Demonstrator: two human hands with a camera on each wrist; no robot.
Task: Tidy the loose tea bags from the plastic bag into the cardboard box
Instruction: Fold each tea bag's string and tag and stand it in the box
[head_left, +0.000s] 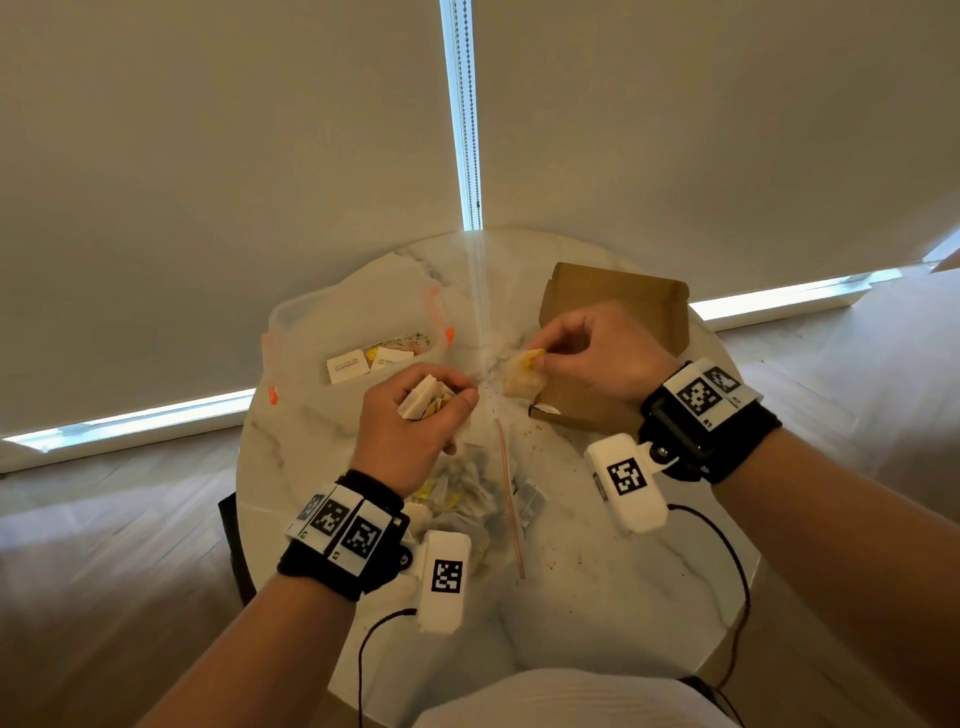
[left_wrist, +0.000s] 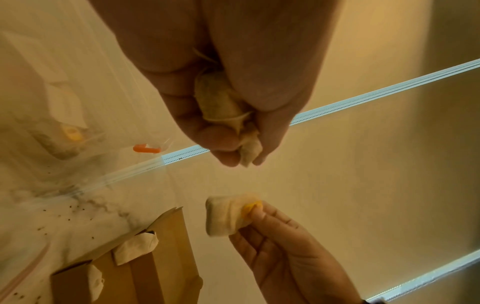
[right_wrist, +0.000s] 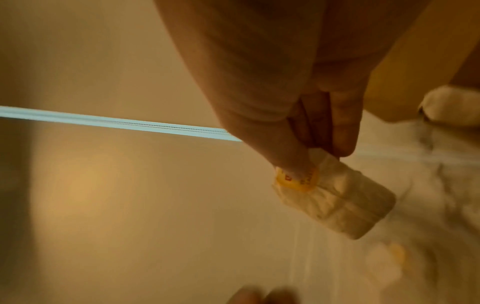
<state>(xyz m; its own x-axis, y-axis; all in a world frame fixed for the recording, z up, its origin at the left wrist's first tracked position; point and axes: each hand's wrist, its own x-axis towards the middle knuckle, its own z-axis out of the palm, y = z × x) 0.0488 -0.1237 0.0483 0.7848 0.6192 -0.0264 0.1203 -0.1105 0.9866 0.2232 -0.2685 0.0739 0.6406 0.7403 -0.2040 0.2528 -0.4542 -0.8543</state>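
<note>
My left hand (head_left: 415, 410) hovers over the table's middle and grips a bunch of tea bags (head_left: 423, 397), which show squeezed in its fist (left_wrist: 228, 115) in the left wrist view. My right hand (head_left: 587, 348) pinches one tea bag (head_left: 522, 376) by its yellow tag (right_wrist: 297, 179), just left of the open cardboard box (head_left: 613, 306). That tea bag (left_wrist: 226, 216) hangs beside the box (left_wrist: 166, 246), which holds a few tea bags (left_wrist: 135, 246). The clear plastic bag (head_left: 467, 493) with loose tea bags lies under my left wrist.
A second clear bag (head_left: 358, 332) with orange clips and white sachets lies at the back left of the round marble table (head_left: 623, 545). Tea crumbs dot the tabletop. Window blinds hang close behind. Cables trail from both wrist cameras.
</note>
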